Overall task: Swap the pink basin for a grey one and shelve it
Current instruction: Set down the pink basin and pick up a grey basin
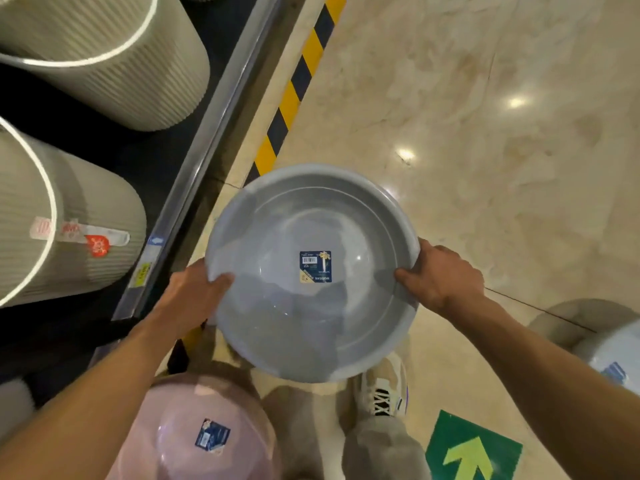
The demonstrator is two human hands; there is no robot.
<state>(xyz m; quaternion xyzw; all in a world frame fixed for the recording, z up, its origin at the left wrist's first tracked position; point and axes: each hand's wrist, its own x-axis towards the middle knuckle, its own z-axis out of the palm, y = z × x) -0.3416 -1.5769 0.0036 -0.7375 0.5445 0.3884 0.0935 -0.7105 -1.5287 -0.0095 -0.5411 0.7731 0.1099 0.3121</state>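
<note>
Both hands, left hand (194,289) and right hand (440,275), grip opposite rims of the grey basin (311,271) above the floor, pink basin (207,434) below; slick rim could slip during shelving.

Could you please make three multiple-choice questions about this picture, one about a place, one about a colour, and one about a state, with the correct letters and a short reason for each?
1. Where is the pink basin?
A. Low in the view, under the left forearm
B. On the shelf beside the ribbed bins
C. In the right hand

2. What colour is the arrow on the green floor sign?
A. Red
B. Yellow-green
C. White

3. How is the grey basin held?
A. By one hand only
B. By both hands at opposite rims
C. By no hand, it lies on the floor

Answers:
1 A, it shows near the bottom edge, near the person's legs.
2 B, the arrow is yellow-green on green.
3 B, the left hand and right hand each have a grip on the rim.
</note>
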